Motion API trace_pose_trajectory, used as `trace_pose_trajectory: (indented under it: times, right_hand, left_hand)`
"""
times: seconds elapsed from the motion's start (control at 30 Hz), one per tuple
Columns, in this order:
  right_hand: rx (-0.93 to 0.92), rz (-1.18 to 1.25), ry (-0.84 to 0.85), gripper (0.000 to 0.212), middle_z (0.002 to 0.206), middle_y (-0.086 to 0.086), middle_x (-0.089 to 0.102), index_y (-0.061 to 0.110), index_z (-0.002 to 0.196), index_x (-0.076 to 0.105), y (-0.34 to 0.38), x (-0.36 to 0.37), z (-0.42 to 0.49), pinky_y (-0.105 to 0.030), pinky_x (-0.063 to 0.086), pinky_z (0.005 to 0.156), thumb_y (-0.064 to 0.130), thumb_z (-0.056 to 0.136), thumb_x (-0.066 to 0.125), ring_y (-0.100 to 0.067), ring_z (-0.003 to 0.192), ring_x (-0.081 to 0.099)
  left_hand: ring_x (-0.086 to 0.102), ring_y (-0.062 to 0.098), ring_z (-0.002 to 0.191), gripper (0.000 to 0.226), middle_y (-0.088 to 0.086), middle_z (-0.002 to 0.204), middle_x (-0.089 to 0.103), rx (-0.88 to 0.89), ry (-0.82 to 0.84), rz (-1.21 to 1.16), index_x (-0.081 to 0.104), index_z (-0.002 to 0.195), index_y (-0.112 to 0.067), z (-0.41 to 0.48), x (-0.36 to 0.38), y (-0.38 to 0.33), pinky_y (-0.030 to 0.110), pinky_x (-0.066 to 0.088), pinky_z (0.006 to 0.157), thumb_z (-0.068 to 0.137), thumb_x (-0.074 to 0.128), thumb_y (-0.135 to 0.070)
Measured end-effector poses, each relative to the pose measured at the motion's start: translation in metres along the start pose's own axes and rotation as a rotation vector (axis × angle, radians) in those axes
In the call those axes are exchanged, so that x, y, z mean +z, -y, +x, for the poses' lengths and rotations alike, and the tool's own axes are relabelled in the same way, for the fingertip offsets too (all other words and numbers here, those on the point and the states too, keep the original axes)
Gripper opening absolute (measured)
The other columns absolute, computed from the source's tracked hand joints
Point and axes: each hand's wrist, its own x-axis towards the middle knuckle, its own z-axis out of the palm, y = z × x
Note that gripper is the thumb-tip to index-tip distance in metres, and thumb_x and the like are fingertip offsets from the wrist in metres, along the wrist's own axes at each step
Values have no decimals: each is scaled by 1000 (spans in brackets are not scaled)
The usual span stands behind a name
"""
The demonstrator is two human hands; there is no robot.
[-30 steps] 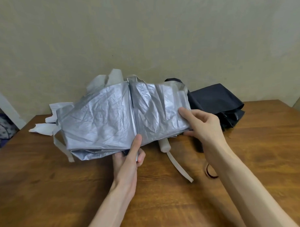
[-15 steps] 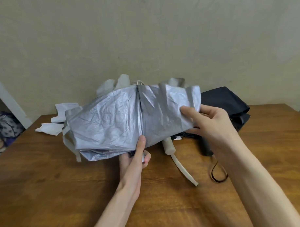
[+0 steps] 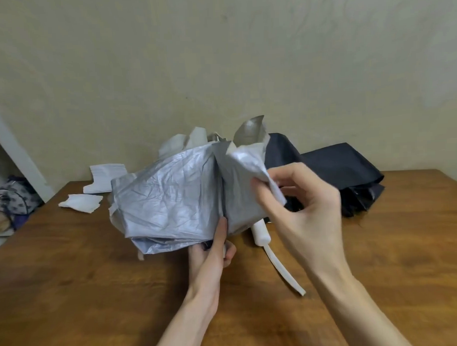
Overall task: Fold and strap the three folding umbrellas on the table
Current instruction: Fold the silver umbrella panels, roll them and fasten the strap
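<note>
1 silver umbrella [image 3: 171, 200] held over desk [image 3: 96, 281], frame centre: left hand [image 3: 212, 253] gripped its base, steadying; right hand [image 3: 309, 211] pinched canopy flap, apparently for pleating. Black umbrella [image 3: 346, 168] lay behind, unstrapped.

1. The silver umbrella [image 3: 171, 200] has a shiny, crinkled canopy, half gathered into flat panels. It is held up over the front middle of the table [image 3: 96, 281], and its right panel is bunched.
2. The black umbrella [image 3: 346, 166] lies behind at the right, with a loose canopy.
3. The white umbrella [image 3: 179, 144] is mostly hidden behind the silver one. Its handle [image 3: 260, 232] and strap [image 3: 282, 269] rest on the table.
</note>
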Motion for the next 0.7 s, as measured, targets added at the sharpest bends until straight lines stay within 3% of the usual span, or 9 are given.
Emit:
trace_pose_trajectory:
  times: [0.17,0.27,0.37,0.43,0.53,0.6,0.63,0.7]
  right_hand:
    - [143,101,33,14,88,9,70,18,97,70,1,12,-8,-36,60,75,5,94,74,-19,89,71]
    - [115,137,18,14,85,6,70,17,98,74,4,15,-9,-31,59,73,3,98,70,-20,86,71]
    - [176,243,-35,12,84,3,73,14,96,76,9,20,-3,-24,55,71,5,101,70,-12,81,71]
    - [189,291,-55,10,81,2,74,12,92,76,15,24,4,-20,54,70,7,99,73,-7,78,70]
    - [154,282,17,10,79,3,75,13,88,78,22,32,15,-28,60,70,8,96,77,-13,78,74]
    - [151,257,109,10,80,2,77,13,89,80,26,45,20,-37,63,74,7,95,76,-17,79,76]
    - [164,241,151,10,81,2,78,13,90,80,27,53,21,-39,63,77,7,95,75,-16,81,76]
    - [219,208,269,9,88,6,80,16,96,82,28,68,20,-36,62,85,16,99,74,-8,87,76]
  left_hand:
    - [43,10,55,58,6,94,61,-10,-16,-41,68,134,-27,2,-1,0,17,37,47,81,76,-48]
    - [42,9,53,62,5,78,50,-34,-49,-48,66,133,-27,3,2,0,18,36,49,78,76,-52]
    - [40,10,52,69,3,66,43,-9,-19,30,64,125,-18,3,3,4,18,35,51,81,74,-70]
    - [39,9,52,56,1,60,45,-24,16,92,63,112,-12,2,1,5,17,36,52,85,78,-59]
    - [47,4,47,19,-2,56,54,-107,54,253,60,84,-8,3,0,4,11,42,54,90,75,-18]
    - [55,1,49,13,-4,58,60,-153,91,270,63,86,-9,2,-2,4,11,46,55,91,75,-6]
    - [61,2,57,13,-2,65,64,-155,77,288,64,93,-9,-2,2,0,14,50,60,88,75,-6]
    - [69,15,85,46,7,92,72,-146,74,240,63,109,-8,-4,6,-7,25,57,76,69,78,-23]
